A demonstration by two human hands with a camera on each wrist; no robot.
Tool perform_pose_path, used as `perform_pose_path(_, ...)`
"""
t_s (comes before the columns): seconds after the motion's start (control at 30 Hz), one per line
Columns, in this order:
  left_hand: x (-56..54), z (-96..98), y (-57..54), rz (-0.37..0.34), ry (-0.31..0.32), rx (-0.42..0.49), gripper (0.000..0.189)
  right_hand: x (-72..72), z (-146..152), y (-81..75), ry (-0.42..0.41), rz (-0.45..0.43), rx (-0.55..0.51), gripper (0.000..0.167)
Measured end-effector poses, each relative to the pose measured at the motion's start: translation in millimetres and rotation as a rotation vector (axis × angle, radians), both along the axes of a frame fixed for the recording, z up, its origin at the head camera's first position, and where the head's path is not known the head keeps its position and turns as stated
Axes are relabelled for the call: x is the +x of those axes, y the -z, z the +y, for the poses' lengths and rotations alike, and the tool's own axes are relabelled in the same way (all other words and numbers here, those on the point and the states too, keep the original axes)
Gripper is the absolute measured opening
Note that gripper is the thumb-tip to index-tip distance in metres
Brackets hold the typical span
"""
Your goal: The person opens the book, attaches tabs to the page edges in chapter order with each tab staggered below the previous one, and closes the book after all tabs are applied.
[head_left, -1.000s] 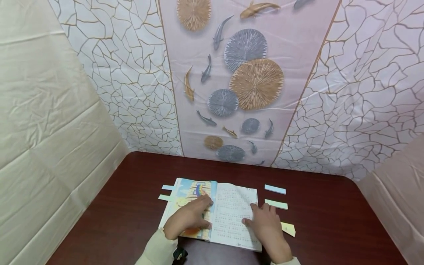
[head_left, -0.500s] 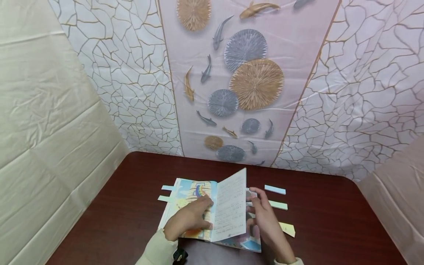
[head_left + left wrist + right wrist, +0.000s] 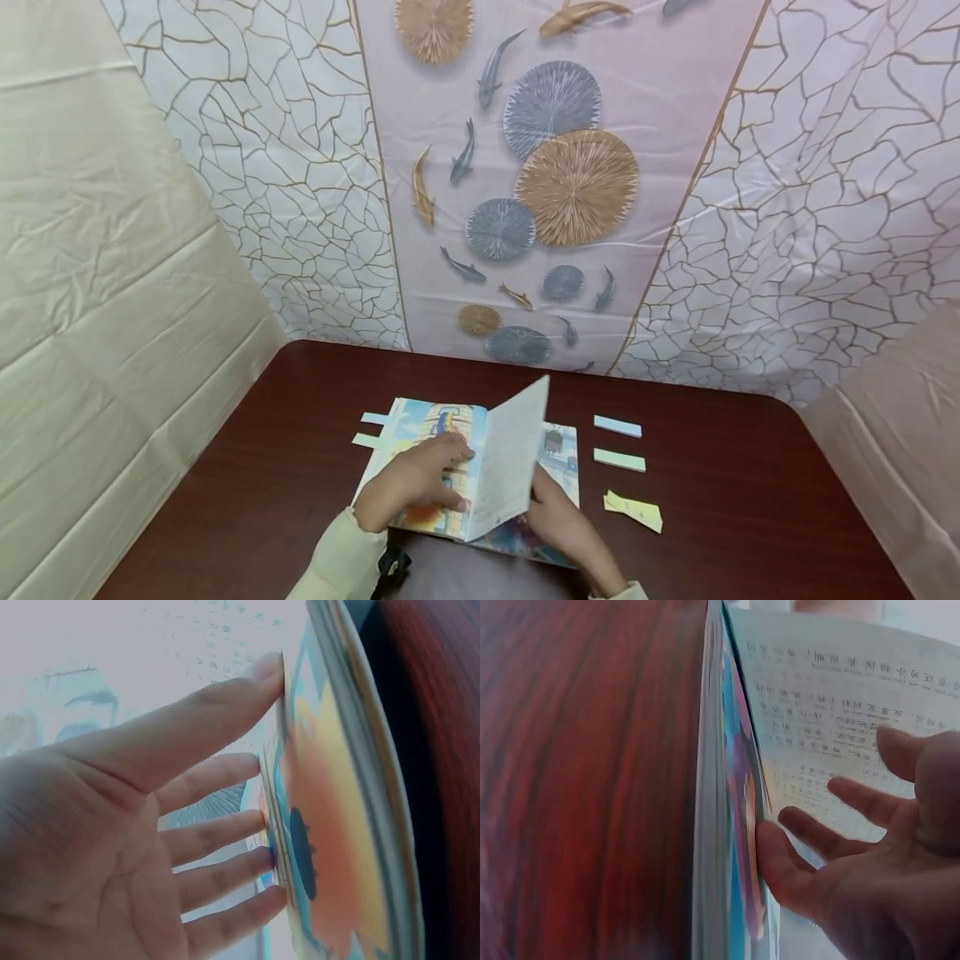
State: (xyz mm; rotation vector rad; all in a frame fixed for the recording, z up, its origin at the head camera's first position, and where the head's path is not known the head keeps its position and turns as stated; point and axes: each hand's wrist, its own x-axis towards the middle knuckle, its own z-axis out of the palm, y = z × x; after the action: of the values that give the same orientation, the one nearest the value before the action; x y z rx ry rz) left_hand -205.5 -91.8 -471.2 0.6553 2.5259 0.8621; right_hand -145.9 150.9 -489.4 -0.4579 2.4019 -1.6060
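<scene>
An open picture book (image 3: pixel 442 525) lies on the dark table, its left page colourfully illustrated. My left hand (image 3: pixel 408 482) rests on that page with fingertips and thumb pressing near the fold; the left wrist view has its fingers straight against the paper. One text page (image 3: pixel 512 458) stands raised from the fold, tilted leftward. My right hand (image 3: pixel 558 517) is behind its right side, with the fingertips partly hidden in the head view. In the right wrist view, its fingers (image 3: pixel 859 799) are spread and relaxed along the printed page, and one fingertip touches the illustrated page beneath.
Two sticky tabs, a pale blue one (image 3: pixel 374 418) and a pale green one (image 3: pixel 367 440), jut from the book's left edge. Right of the book lie a blue strip pad (image 3: pixel 617 426), a green strip pad (image 3: pixel 619 460) and yellow notes (image 3: pixel 633 510). Patterned cloth hangs behind the table.
The text page has risen from lying flat to standing up, showing an illustrated page beneath. My right hand has moved from on top of it to behind it. My left hand stays on the left page.
</scene>
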Motion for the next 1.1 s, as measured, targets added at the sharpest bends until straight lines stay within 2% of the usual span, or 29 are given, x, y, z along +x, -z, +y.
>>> perform_pose_path(0.1,-6.3,-5.4,2.9,0.023,-0.005,0.104,0.047,0.1,-9,1.1,-0.002,0.096,0.111,0.045)
perform_pose_path(0.17,-10.7,-10.9,3.3,0.024,-0.049,0.221,0.035,1.7,-15,1.1,-0.01,0.147,0.186,0.045)
perform_pose_path(0.2,-12.6,-14.0,2.2,0.014,-0.082,0.283,0.037,2.7,-18,1.2,-0.02,0.151,0.207,0.045)
perform_pose_path(0.27,-14.7,-21.1,-3.4,-0.032,-0.156,0.397,0.055,5.4,-22,0.8,-0.037,0.145,0.248,0.045)
perform_pose_path(0.37,-14.9,-33.3,-15.2,-0.124,-0.264,0.496,0.077,9.3,-27,-0.1,-0.047,0.13,0.3,0.047)
perform_pose_path(0.43,-13.5,-41.0,-22.9,-0.17,-0.287,0.491,0.078,11.3,-29,-1.0,-0.054,0.134,0.325,0.049)
perform_pose_path(0.5,-12.8,-47.6,-28.3,-0.179,-0.281,0.455,0.068,13.0,-30,-1.5,-0.06,0.151,0.356,0.05)
perform_pose_path(0.6,-13.5,-55.8,-31.6,-0.149,-0.256,0.414,0.041,14.6,-32,-1.5,-0.059,0.193,0.412,0.052)
perform_pose_path(0.67,-14.7,-60.9,-31.4,-0.118,-0.262,0.4,0.03,15.7,-33,-1.4,-0.059,0.223,0.453,0.054)
perform_pose_path(0.8,-15.5,-72.3,-27.2,-0.059,-0.312,0.335,0.038,16.8,-35,-2.9,-0.072,0.248,0.529,0.067)
perform_pose_path(0.9,-14.8,-79.7,-22.3,-0.03,-0.334,0.284,0.046,16.0,-38,-4.2,-0.082,0.232,0.589,0.074)
perform_pose_path(1.1,-13.7,-81.1,-9.2,-0.017,-0.347,0.203,0.051,15.4,-39,-3.1,-0.089,0.231,0.751,0.073)
